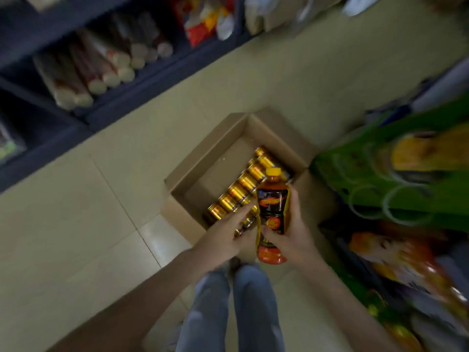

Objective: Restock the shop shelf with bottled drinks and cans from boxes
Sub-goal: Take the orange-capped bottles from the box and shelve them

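Bottled drink (272,217) with yellow cap and dark-and-orange label - held cap-up over the near right part of an open cardboard box (203,151). Gripped round its lower half by right hand (297,237), thumb across the label front, fingers wrapped behind. Left hand (223,237) released, fingers fairly straight and reaching to the bottle's left side; fingertips (250,208) at the label edge, actual contact lost in blur. Of the hands, only the right one grasping anything.

Inside the box, along its right wall: one diagonal row of gold-topped drinks (238,191), packed touching each other; bottles or cans, too blurred to say. Left part of the box floor bare cardboard. Box flaps folded outward, box sitting on pale tiled floor (76,224).

Dark shelf unit (127,102) up left, holding wrapped rolls (96,69) lying side by side; bright snack packets (208,21) further along. Green display stand (380,174) with round holders at right, just beside the box, colourful packets below it - heavily blurred. Jeans-clad legs (253,313) at bottom centre.
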Motion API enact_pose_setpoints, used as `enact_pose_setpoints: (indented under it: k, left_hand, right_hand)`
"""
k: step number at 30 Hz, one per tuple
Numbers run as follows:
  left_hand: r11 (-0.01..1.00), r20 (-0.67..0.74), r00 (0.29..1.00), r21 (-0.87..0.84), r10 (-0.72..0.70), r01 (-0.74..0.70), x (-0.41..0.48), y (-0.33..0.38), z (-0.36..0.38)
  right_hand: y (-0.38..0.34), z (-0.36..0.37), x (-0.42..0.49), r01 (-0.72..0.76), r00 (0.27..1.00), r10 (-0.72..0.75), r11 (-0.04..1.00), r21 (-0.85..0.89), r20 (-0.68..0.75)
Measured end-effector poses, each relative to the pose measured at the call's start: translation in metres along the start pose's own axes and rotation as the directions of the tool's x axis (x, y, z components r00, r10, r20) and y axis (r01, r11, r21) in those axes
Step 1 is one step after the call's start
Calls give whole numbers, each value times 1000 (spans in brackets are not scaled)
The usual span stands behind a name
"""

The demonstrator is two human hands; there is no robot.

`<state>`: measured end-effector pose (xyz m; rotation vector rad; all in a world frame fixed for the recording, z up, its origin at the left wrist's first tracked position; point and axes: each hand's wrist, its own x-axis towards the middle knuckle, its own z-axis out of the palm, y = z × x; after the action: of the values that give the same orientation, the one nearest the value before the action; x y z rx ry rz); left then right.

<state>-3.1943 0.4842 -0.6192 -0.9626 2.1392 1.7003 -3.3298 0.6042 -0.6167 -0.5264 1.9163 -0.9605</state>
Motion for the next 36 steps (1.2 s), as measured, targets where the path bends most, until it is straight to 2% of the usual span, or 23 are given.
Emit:
enact_pose_setpoints:
  k: [5, 10, 12, 15, 22, 26, 31, 36]
  left_hand:
    - [966, 157, 954, -47, 257, -253, -77, 143, -13]
    - [842, 319, 809, 58, 493, -536, -143, 260, 13]
    - [764, 374, 734, 93, 567, -638, -168, 302, 37]
    - [646, 498, 596, 90, 630, -758, -208, 353, 92]
    - [316, 663, 244, 12, 707, -949, -317, 451, 290]
    - [89, 606, 44, -44, 794, -995, -370, 514, 385]
    - [-258, 380, -204, 95, 902, -961, -403, 601, 444]
    - [-483, 207, -437, 336, 875, -809, -413, 688, 472]
  right_hand:
    - [-107, -83, -127, 175, 963, -152, 980, 93, -221]
    - [-151, -147, -253, 332, 847, -209, 927, 177, -489]
    - [-151, -168, -307, 376, 784, -198, 905, 197, -588]
    - [-135, -200, -397, 420, 686, -223, 899, 126, -693]
    - [-60, -275, -626, 389, 414, -285, 914, -116, -865]
    - [-30, -324, -726, 373, 239, -346, 895, -244, -907]
    - [-34, -387, -799, 374, 8, -446, 832, -411, -895]
    - [-52, -464, -836, 350, -229, -539, 731, -585, -811]
